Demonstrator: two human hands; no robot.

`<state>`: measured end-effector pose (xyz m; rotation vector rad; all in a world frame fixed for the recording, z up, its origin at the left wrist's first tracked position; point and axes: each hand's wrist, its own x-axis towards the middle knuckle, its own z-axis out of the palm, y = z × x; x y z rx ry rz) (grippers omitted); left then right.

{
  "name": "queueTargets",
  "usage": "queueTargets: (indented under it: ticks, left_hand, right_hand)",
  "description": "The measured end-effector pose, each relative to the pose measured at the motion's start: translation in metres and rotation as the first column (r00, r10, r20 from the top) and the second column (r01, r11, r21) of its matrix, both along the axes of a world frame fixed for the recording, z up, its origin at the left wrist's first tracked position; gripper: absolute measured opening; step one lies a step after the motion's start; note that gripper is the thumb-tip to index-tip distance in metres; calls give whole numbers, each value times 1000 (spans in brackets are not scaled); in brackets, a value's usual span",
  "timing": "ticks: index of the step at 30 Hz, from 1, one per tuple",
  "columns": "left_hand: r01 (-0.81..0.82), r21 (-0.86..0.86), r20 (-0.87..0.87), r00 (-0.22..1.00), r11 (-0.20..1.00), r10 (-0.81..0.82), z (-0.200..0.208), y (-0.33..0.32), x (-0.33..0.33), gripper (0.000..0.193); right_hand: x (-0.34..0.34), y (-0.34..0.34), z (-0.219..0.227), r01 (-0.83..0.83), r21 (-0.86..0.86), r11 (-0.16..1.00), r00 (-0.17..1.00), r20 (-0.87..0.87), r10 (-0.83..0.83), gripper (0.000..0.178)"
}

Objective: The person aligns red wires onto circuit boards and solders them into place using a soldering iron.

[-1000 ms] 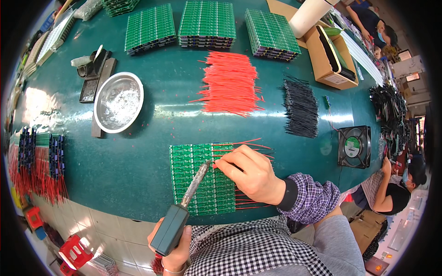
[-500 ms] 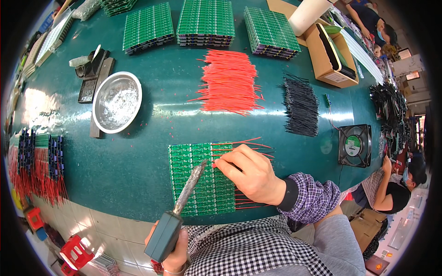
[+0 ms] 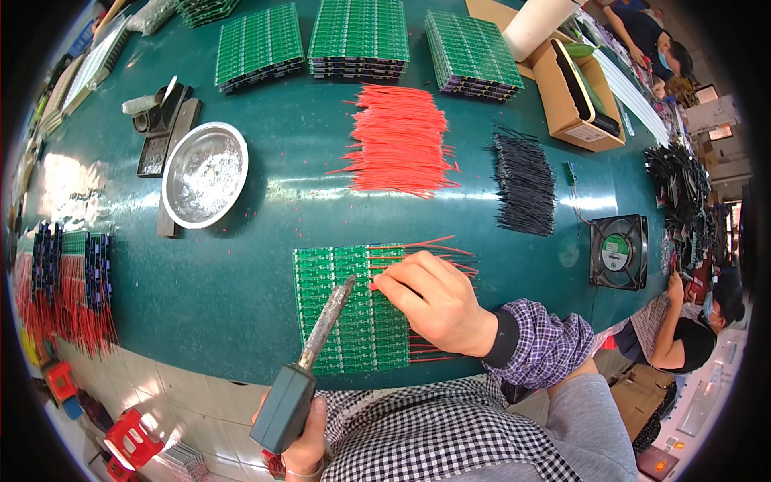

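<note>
Round white-rimmed bowl (image 3: 170,189) holds silvery bits (image 3: 210,175); left fingers (image 3: 316,419) grip grey-handled soldering iron (image 3: 298,384); bent right fingers (image 3: 401,295) seemingly pinch red wire (image 3: 373,285).

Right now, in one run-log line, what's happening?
left hand: holds soldering iron | right hand: pinches red wire | green circuit boards: under iron tip

"Are we reading any words or numbers?"
"None. We are seeing pale print on the round green label (image 3: 615,252) of the black fan (image 3: 633,263), but it is proving too small."
"And on the carton (image 3: 601,143)?"
"We are spotting a pale sticker (image 3: 584,133) on its side, unreadable too."
"The green board panel (image 3: 361,329)?"
"We are finding whitish markings, too fine to read."
</note>
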<state>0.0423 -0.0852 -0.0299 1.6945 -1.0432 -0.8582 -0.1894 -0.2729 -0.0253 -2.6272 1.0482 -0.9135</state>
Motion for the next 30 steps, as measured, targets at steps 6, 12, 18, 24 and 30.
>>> queueTargets:
  ticks: [6, 12, 18, 24, 30]
  left_hand:
    - [-1, 55, -37, 999, 998, 3, 4, -3, -3, 42]
    - [-117, 4, 9, 993, 993, 117, 6, -11, -12, 25]
    - [-81, 63, -1, 997, 995, 81, 9, -12, -11, 24]
    - [-46, 60, 27, 999, 997, 45, 9, -14, -11, 21]
    - [-12, 69, 40, 999, 998, 9, 9, -14, -11, 20]
  right_hand:
    - [-2, 4, 1, -46, -60, 997, 995, 89, 51, 22]
    - [-4, 6, 1, -61, -4, 998, 997, 47, 61, 24]
    - [-3, 6, 0, -51, -19, 999, 999, 19, 51, 26]
    - [-3, 7, 0, -58, -16, 998, 998, 11, 58, 28]
    - [-2, 8, 0, -42, -28, 999, 999, -13, 42, 27]
